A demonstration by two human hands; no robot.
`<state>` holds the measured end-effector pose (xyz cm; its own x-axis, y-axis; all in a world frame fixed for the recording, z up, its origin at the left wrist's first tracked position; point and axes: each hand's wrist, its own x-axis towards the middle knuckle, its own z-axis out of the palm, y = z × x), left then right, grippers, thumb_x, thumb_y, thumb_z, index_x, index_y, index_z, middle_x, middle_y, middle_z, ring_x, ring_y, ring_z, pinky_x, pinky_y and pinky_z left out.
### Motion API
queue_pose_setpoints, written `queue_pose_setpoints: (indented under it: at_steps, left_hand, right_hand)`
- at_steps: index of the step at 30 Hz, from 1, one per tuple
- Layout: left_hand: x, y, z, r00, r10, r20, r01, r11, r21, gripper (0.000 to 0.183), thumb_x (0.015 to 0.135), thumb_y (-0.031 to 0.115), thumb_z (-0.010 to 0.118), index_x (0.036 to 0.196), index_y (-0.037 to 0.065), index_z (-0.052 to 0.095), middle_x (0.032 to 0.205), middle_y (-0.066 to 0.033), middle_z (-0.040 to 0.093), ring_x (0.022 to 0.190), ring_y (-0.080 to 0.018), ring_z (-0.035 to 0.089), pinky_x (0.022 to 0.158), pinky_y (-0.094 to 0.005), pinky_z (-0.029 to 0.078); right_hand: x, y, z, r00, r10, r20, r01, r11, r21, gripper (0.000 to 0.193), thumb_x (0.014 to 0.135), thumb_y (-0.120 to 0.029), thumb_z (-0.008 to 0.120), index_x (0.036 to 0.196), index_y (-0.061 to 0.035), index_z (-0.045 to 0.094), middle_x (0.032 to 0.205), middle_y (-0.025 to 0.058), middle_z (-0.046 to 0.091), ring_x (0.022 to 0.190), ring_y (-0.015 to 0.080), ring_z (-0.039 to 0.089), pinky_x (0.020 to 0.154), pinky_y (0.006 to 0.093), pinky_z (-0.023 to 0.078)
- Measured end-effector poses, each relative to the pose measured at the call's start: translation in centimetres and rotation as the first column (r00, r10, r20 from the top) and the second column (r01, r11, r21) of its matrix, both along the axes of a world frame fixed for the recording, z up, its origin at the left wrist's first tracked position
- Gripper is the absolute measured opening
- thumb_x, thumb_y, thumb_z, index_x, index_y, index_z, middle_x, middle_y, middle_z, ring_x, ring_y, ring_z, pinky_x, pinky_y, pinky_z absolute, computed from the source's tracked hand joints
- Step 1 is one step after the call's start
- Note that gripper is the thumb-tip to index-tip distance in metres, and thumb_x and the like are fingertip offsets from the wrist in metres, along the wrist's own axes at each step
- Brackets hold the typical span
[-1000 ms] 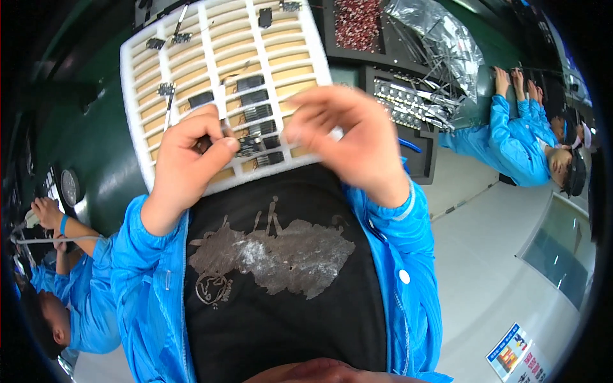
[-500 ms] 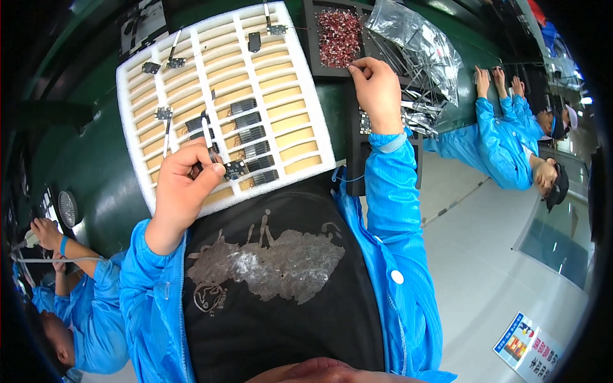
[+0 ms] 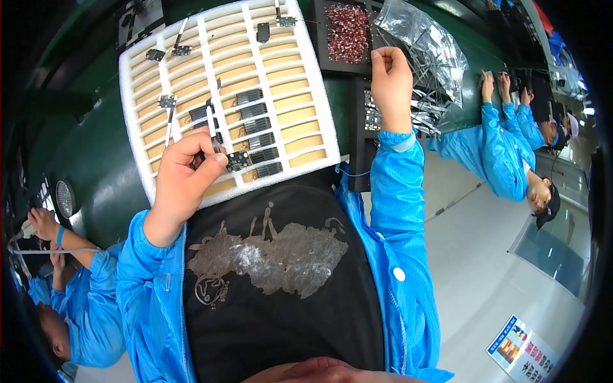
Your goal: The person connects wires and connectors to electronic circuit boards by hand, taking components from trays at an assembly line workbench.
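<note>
My left hand (image 3: 185, 175) is closed in a pinch over the lower left of a white foam tray (image 3: 327, 127). Its thumb and forefinger grip a small black circuit board (image 3: 238, 161) with a flat strip attached. Several dark ribbed parts (image 3: 254, 124) lie in the tray's slots beside it. My right hand (image 3: 392, 86) is raised with its fingers curled together, beside a heap of flat dark and silvery strips (image 3: 429, 73). Whatever its fingertips hold, if anything, is too small to make out.
A black tray of tiny red parts (image 3: 347, 33) stands at the far middle, beside a clear plastic bag (image 3: 421, 29). Small circuit boards (image 3: 371, 115) sit in a black tray below my right hand. Co-workers in blue sit at right (image 3: 504, 153) and left (image 3: 96, 313).
My right hand has moved right and slightly away from me, from the corner of the red parts' tray toward the strips. My left hand keeps its grip on the circuit board.
</note>
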<state>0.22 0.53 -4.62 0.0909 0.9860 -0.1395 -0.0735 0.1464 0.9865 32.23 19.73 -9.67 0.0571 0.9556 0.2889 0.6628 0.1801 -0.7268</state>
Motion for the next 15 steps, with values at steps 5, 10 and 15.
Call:
queue_pose_setpoints:
  at_steps: [5, 10, 15]
  left_hand:
    - [0.0, -0.1, 0.2, 0.994, 0.005, 0.109, -0.008, 0.999, 0.032, 0.01, 0.092, 0.001, 0.061, 0.084, 0.003, 0.055, 0.091, 0.0, 0.052, 0.08, -0.0061, 0.046, 0.072, -0.0213, 0.037]
    - [0.3, 0.7, 0.6, 0.993, -0.02, 0.113, 0.009, 0.996, 0.094, 0.015, 0.092, 0.0, 0.061, 0.082, 0.004, 0.05, 0.099, -0.0054, 0.055, 0.089, -0.0099, 0.051, 0.08, -0.0236, 0.041]
    - [1.4, 1.0, 1.3, 0.999, -0.037, 0.021, 0.031, 0.966, 0.257, 0.013, 0.088, -0.001, 0.064, 0.081, 0.004, 0.054, 0.114, -0.0103, 0.057, 0.097, -0.0147, 0.056, 0.085, -0.0288, 0.047]
  right_hand:
    - [-2.2, -1.6, 1.7, 0.938, 0.074, -0.339, -0.106, 0.992, -0.075, 0.012, 0.096, -0.013, 0.063, 0.097, -0.0009, 0.062, 0.081, 0.0004, 0.063, 0.072, 0.0062, 0.056, 0.065, 0.0217, 0.046]
    - [-7.2, -8.8, 6.8, 0.728, 0.28, -0.625, -0.526, 0.814, -0.247, 0.003, 0.096, -0.003, 0.058, 0.099, -0.0033, 0.059, 0.087, -0.0032, 0.059, 0.078, 0.0031, 0.053, 0.07, 0.0186, 0.043]
    - [-9.1, -12.2, 7.5, 0.513, 0.283, -0.81, -0.78, 0.548, -0.302, 0.004, 0.096, 0.0, 0.057, 0.099, -0.0033, 0.057, 0.087, -0.0046, 0.053, 0.076, 0.0008, 0.046, 0.065, 0.0178, 0.037]
